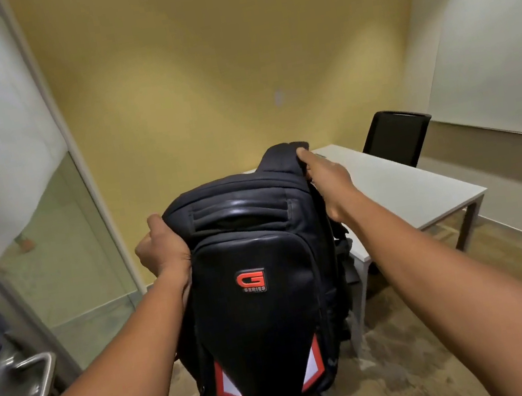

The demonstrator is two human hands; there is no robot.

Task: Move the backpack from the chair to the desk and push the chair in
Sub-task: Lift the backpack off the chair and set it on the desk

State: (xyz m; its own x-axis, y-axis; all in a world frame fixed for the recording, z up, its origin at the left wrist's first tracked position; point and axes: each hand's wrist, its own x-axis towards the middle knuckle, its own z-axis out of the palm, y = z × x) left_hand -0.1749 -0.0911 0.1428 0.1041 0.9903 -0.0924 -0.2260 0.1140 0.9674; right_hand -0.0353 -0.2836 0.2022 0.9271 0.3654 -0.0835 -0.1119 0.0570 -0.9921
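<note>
1. The backpack is up in the air, held upright in front of the person, its long axis running top to bottom and its front panel facing the camera.
2. The left hand clamps the bag's upper left corner, fingers curled shut around the edge.
3. The right hand is closed on the padded strap at the bag's top right, thumb on top; the fingertips are hidden behind the strap.
4. The desk, white and bare, lies behind the backpack and off to its right, so by the look of it the bag has to travel forward and right to land there. The right hand is the nearer one to the desk and would likely lead.
5. A black chair stands at the desk's far side; whether that is the chair to push in cannot be told.
6. Readable on the backpack: a red badge with a big "G" and "SERIES" beneath it. Red and white reflective wedges sit low on the panel.
7. Left of the backpack, a glass door carries lettering too blurred to read.
</note>
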